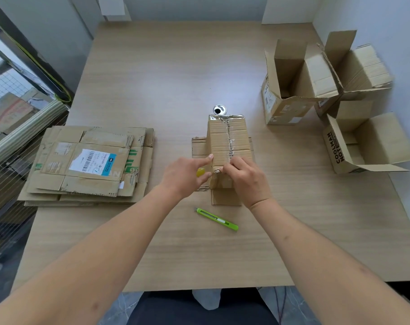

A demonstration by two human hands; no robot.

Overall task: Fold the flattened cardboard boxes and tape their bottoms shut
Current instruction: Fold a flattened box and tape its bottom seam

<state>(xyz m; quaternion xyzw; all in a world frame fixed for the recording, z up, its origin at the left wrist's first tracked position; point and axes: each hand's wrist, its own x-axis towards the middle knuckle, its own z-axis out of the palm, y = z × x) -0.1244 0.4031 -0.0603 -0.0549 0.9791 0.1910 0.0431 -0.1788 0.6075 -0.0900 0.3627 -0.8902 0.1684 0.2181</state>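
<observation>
Three folded boxes stand far right; both hands, left hand and right hand, pinch tape onto the centre box; a flat stack waits left.

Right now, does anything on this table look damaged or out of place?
The tape along the seam of the box under both hands looks wrinkled and ragged, not flat. The flattened boxes at left are stacked unevenly, with torn labels.
</observation>
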